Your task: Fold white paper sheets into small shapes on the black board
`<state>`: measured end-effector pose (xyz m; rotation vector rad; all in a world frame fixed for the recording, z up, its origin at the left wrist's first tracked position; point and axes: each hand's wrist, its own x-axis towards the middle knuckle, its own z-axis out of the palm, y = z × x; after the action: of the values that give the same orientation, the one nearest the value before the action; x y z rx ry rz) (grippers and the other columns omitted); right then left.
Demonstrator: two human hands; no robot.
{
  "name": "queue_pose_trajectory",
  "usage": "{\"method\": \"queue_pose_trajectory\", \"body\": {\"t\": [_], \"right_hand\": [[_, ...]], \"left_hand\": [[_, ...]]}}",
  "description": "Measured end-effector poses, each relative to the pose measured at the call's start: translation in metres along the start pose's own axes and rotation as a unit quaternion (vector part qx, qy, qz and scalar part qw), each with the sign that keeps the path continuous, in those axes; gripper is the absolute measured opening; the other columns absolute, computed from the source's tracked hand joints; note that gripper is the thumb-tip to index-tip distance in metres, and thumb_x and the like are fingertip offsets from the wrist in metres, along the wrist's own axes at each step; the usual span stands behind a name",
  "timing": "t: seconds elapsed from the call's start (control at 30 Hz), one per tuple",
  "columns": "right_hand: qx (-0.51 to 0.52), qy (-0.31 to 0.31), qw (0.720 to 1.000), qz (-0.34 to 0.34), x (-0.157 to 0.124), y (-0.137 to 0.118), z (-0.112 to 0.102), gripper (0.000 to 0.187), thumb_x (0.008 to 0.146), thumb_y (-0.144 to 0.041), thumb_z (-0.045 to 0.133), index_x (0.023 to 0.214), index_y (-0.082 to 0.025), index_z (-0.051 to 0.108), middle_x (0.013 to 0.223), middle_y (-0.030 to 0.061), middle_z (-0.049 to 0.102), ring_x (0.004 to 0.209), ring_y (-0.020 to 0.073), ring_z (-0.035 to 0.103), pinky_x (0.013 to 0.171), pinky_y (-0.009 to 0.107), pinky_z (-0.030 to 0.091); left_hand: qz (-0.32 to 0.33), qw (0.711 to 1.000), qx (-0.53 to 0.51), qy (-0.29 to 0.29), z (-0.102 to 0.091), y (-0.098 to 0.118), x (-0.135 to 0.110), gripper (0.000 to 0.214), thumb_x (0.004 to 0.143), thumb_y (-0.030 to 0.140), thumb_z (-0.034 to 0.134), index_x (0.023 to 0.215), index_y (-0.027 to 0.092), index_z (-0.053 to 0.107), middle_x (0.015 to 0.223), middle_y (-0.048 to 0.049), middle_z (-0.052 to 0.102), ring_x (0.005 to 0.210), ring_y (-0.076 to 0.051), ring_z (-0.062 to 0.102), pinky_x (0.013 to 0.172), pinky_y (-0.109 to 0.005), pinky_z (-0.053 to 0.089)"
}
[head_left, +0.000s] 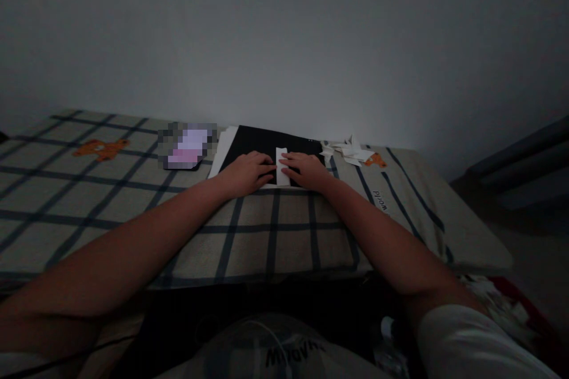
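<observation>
A narrow folded strip of white paper lies lengthwise on a black folder. My left hand rests on the folder with its fingers apart, the fingertips reaching the strip's left edge. From the other side, my right hand lays its spread fingers over the strip's right edge. Neither hand lifts the paper; both stay low against the folder. How firmly the fingers press cannot be made out in the dim light.
White sheets stick out beneath the folder. A phone with a lit, pixelated screen lies to the left. Folded white paper pieces sit at the right. A checked cloth covers the table against a plain wall. A clear bottle is below.
</observation>
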<state>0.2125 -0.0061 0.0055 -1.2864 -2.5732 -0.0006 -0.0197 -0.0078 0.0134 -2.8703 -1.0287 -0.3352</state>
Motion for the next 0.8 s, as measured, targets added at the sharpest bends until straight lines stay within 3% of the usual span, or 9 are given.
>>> {"method": "queue_pose_trajectory", "body": {"t": [0.63, 0.8], "right_hand": [[-0.005, -0.005, 1.0, 0.003, -0.0004, -0.0019, -0.0012, 0.041, 0.098, -0.041, 0.046, 0.133, -0.026, 0.06, 0.144, 0.008, 0.053, 0.133, 0.0263, 0.048, 0.103, 0.048, 0.042], [-0.01, -0.003, 1.0, 0.003, -0.001, -0.0024, -0.0015, 0.042, 0.098, -0.043, 0.045, 0.133, -0.024, 0.06, 0.145, 0.0081, 0.053, 0.133, 0.0264, 0.047, 0.103, 0.046, 0.042]], "left_hand": [[-0.002, 1.0, -0.01, 0.005, -0.0001, 0.0009, 0.0005, 0.041, 0.097, 0.038, 0.044, 0.13, 0.02, 0.059, 0.128, -0.0097, 0.06, 0.115, -0.026, 0.052, 0.096, -0.039, 0.042], [0.01, 1.0, 0.005, 0.001, 0.0018, -0.0009, 0.0006, 0.038, 0.098, 0.037, 0.042, 0.124, 0.022, 0.065, 0.126, -0.0084, 0.061, 0.114, -0.025, 0.052, 0.096, -0.039, 0.042]]}}
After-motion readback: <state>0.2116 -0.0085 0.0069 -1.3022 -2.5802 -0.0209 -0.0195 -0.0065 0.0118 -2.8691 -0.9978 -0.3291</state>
